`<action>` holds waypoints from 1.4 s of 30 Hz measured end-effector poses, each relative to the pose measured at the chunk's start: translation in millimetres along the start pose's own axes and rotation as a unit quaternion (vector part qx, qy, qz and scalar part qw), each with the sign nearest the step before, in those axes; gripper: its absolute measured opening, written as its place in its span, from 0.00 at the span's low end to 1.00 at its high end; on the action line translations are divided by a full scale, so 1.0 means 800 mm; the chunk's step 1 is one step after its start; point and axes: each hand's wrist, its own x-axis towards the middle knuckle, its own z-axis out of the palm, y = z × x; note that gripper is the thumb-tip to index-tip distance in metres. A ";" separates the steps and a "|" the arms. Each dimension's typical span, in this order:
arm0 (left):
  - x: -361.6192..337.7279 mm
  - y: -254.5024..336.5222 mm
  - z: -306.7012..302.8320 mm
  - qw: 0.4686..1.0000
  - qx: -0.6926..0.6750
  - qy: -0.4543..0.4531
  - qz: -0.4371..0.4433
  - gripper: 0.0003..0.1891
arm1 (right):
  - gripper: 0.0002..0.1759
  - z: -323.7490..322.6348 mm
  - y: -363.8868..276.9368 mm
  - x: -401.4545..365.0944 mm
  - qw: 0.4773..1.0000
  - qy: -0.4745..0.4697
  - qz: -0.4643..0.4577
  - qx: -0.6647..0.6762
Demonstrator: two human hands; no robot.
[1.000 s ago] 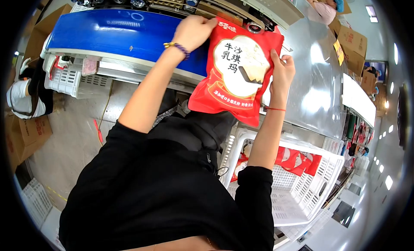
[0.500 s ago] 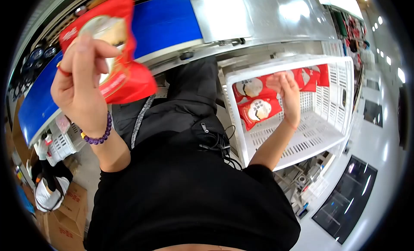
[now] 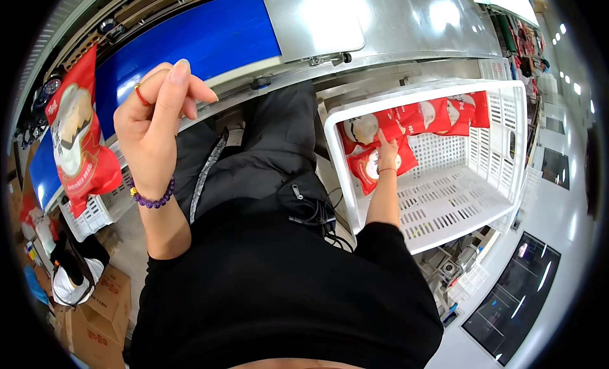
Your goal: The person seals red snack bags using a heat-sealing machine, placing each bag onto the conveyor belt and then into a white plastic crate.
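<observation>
My left hand [image 3: 152, 109] is raised over the near edge of a blue conveyor belt [image 3: 216, 36], its fingers loosely curled and nothing between them. Left of it, clear of the fingers, is a red printed food bag [image 3: 79, 134] that overlaps the belt's edge in this view. My right hand [image 3: 388, 154] reaches down into a white plastic crate [image 3: 438, 226]. Its fingers are at the upper edge of a red bag [image 3: 363, 169] with a white oval print, and are partly hidden there. Several similar red bags [image 3: 428, 115] lie in a row along the crate's far side.
A steel table [image 3: 393, 26] adjoins the belt on the right. At lower left are another white crate [image 3: 89, 217], cardboard boxes [image 3: 104, 305] and a person [image 3: 73, 277]. Machine parts [image 3: 453, 267] show below the right crate.
My left hand has let go of a red bag, which is now farther left. My right hand has moved down and left in the crate, onto the nearest red bag.
</observation>
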 end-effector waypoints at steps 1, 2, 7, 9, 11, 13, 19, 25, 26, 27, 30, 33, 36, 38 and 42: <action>0.000 -0.002 0.000 1.000 -0.004 -0.012 -0.007 0.16 | 0.23 -0.001 -0.007 -0.011 0.995 -0.035 -0.088 -0.042; 0.002 -0.004 0.003 1.000 -0.004 -0.006 -0.008 0.16 | 0.23 -0.006 -0.016 -0.023 0.994 -0.040 -0.091 -0.045; 0.007 -0.027 0.041 0.985 -0.038 -0.168 -0.019 0.10 | 0.17 -0.040 -0.131 -0.156 0.964 -0.042 -0.260 -0.034; 0.008 -0.029 0.060 0.966 0.001 -0.258 0.011 0.10 | 0.17 -0.057 -0.193 -0.213 0.956 -0.042 -0.288 -0.036; 0.001 -0.024 0.079 0.952 0.022 -0.296 0.080 0.24 | 0.16 -0.056 -0.243 -0.260 0.937 -0.046 -0.346 0.018; -0.014 -0.035 0.095 0.940 -0.011 -0.304 0.154 0.37 | 0.16 -0.035 -0.278 -0.299 0.919 -0.071 -0.382 0.064; -0.023 -0.038 0.074 0.945 -0.203 -0.226 0.122 0.10 | 0.22 0.077 -0.338 -0.374 0.869 -0.205 -0.447 0.049; -0.016 -0.011 0.012 0.942 -0.316 -0.009 -0.112 0.10 | 0.24 0.177 -0.315 -0.374 0.881 -0.364 -0.293 0.078; -0.012 -0.018 0.006 0.941 -0.308 -0.007 -0.139 0.10 | 0.21 0.184 -0.313 -0.365 0.859 -0.405 -0.308 0.061; -0.007 -0.021 -0.002 0.926 -0.344 -0.041 -0.153 0.06 | 0.19 0.187 -0.309 -0.357 0.862 -0.400 -0.301 0.081; 0.012 -0.040 -0.020 0.883 -0.403 -0.185 -0.153 0.09 | 0.14 0.199 -0.322 -0.341 0.873 -0.358 -0.277 0.181; 0.054 -0.068 0.008 0.992 -0.038 -0.114 -0.025 0.13 | 0.12 0.220 -0.339 -0.308 0.884 -0.300 -0.320 0.161; 0.099 -0.098 0.050 0.993 -0.080 -0.041 -0.071 0.15 | 0.12 0.230 -0.345 -0.255 0.884 -0.242 -0.398 0.024; 0.127 -0.130 0.078 0.994 -0.101 0.021 -0.046 0.17 | 0.13 0.240 -0.357 -0.233 0.900 -0.249 -0.355 0.036; 0.162 -0.136 0.100 0.963 -0.195 0.037 -0.183 0.12 | 0.12 0.262 -0.389 -0.198 0.896 -0.262 -0.355 0.049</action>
